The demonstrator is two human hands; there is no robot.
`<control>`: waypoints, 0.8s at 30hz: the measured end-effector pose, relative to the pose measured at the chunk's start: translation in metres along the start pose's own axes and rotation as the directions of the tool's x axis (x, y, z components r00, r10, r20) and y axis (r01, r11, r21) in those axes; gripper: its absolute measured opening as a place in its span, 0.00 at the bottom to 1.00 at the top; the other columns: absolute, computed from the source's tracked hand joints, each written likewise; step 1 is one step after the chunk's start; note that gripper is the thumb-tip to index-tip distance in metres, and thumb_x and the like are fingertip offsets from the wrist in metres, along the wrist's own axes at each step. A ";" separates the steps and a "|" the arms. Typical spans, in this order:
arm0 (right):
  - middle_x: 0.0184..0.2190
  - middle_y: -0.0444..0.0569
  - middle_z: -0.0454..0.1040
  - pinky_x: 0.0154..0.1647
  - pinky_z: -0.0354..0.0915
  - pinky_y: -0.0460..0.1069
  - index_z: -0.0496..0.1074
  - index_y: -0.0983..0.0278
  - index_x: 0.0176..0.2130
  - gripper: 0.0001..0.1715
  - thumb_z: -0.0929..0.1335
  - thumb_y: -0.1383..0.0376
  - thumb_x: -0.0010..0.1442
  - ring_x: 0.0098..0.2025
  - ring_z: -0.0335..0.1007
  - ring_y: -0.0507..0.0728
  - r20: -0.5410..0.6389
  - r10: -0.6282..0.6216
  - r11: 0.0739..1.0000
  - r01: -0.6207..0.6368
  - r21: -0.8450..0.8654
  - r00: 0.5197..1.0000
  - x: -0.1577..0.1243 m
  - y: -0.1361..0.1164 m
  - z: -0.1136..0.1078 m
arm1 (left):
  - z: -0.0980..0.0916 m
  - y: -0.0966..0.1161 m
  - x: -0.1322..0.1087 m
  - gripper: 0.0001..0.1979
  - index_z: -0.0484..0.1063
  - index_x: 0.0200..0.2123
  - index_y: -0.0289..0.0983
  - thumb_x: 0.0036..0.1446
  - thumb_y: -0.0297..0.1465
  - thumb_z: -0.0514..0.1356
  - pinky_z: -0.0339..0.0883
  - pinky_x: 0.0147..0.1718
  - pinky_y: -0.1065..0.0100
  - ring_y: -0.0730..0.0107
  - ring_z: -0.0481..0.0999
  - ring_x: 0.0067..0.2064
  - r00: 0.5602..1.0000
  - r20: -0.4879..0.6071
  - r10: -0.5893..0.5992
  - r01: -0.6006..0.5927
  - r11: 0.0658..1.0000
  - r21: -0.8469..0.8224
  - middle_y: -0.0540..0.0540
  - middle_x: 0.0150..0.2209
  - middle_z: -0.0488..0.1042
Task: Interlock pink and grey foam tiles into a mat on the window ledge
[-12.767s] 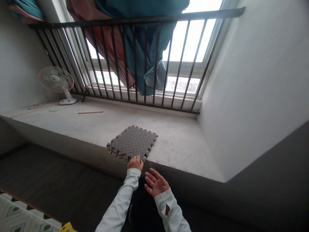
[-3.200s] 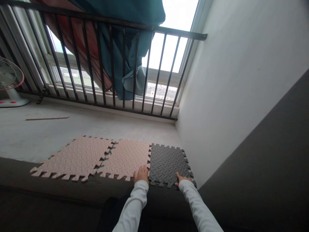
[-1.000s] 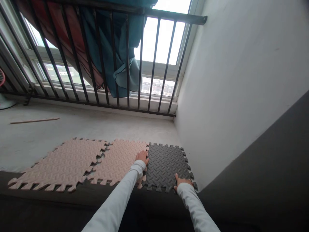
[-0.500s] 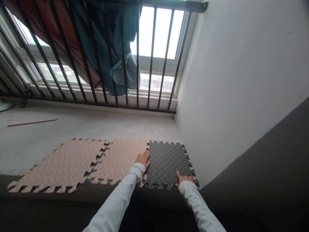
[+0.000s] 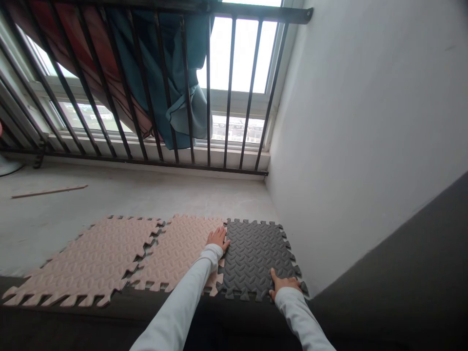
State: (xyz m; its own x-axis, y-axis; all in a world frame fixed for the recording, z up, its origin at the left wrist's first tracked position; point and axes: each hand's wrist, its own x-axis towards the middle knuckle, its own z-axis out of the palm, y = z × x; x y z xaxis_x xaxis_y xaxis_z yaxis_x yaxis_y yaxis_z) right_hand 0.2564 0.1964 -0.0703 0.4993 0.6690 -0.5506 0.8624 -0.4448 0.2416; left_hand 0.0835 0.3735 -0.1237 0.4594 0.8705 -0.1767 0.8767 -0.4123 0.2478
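Observation:
My left hand [image 5: 218,239] lies flat, fingers stretched out, on the right edge of the middle pink foam mat tile [image 5: 183,251], at the seam with the dark grey foam mat tile [image 5: 256,251]. My right hand [image 5: 285,283] rests on the grey tile's near right corner, thumb apart from the fingers, nothing held. Pink and grey tiles meet along their toothed edges; my left arm hides part of that seam. Another pink foam mat tile [image 5: 95,256] lies further left, with a narrow gap between it and the middle one.
A white wall [image 5: 347,146] rises just right of the grey tile. Beyond the pale floor [image 5: 146,187] stands a black metal railing [image 5: 164,163], with a teal and red curtain [image 5: 157,73] and windows behind it. A thin wooden strip [image 5: 49,191] lies on the floor at left.
The view has shifted slightly, so the floor and tiles sit lower in it. Both hands stay on the tiles, with only slight movement.

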 end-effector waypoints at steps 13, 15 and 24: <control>0.51 0.61 0.62 0.43 0.50 0.69 0.46 0.52 0.57 0.40 0.64 0.56 0.47 0.55 0.49 0.72 0.000 0.024 1.000 -0.024 0.006 1.000 0.001 -0.001 0.001 | -0.015 0.007 0.027 0.26 0.54 0.54 0.50 0.48 0.43 0.48 0.51 0.47 0.48 0.52 0.52 0.56 0.997 -0.062 -0.038 0.040 0.999 0.031 0.54 0.59 0.51; 0.51 0.61 0.62 0.44 0.49 0.70 0.46 0.53 0.57 0.40 0.64 0.57 0.47 0.54 0.50 0.72 -0.001 0.007 1.000 -0.007 0.009 1.000 0.001 0.000 0.000 | -0.016 0.011 0.028 0.26 0.57 0.53 0.48 0.48 0.43 0.49 0.51 0.47 0.47 0.50 0.51 0.56 0.997 -0.066 -0.039 0.040 0.999 0.014 0.52 0.59 0.53; 0.50 0.58 0.63 0.45 0.53 0.62 0.45 0.52 0.57 0.37 0.62 0.56 0.50 0.53 0.54 0.67 0.029 -0.019 0.999 0.020 -0.043 0.999 -0.006 0.003 -0.009 | -0.059 -0.047 -0.048 0.27 0.52 0.55 0.36 0.49 0.31 0.49 0.52 0.50 0.67 0.64 0.55 0.55 0.992 -0.096 -0.085 0.082 0.996 -0.035 0.44 0.58 0.52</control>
State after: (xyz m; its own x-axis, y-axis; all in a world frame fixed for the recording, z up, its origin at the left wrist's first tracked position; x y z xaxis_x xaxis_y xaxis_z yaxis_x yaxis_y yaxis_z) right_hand 0.2572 0.1965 -0.0590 0.4803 0.6599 -0.5778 0.8751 -0.4053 0.2646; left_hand 0.0117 0.3669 -0.0710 0.3672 0.9242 -0.1046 0.9058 -0.3298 0.2660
